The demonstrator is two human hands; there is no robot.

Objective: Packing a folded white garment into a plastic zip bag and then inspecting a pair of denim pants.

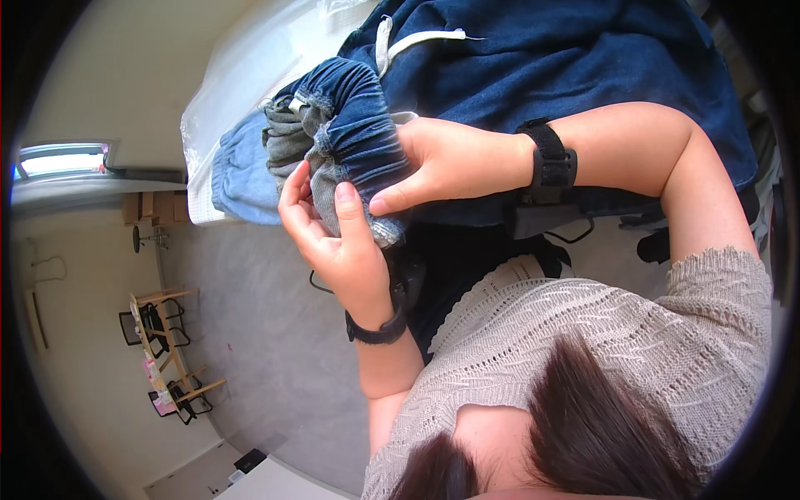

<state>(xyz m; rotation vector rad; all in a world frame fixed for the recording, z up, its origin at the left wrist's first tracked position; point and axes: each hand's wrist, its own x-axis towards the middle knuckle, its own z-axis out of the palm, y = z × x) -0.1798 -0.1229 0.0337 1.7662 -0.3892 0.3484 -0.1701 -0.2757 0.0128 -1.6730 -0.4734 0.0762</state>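
A dark blue denim garment [542, 67] with a white drawstring [425, 36] spreads across the table ahead of me. One gathered, elasticated end of denim [354, 108] is bunched up between my hands, its greyish inner side partly turned out. My left hand [337, 237] grips the lower edge of this gathered denim, thumb in front and fingers curled at the grey side. From the right, my right hand [454, 158] clasps the same piece, thumb across its front; its other fingers are hidden behind the cloth. Both wrists wear black straps.
Under the denim's left side lies a light blue garment [242, 179] with a gathered edge, on clear plastic sheeting [221, 108]. Farther left, a wooden-framed table [162, 333] with black chairs [154, 321] stands on the grey floor [267, 350]. Cardboard boxes [158, 208] sit by the wall.
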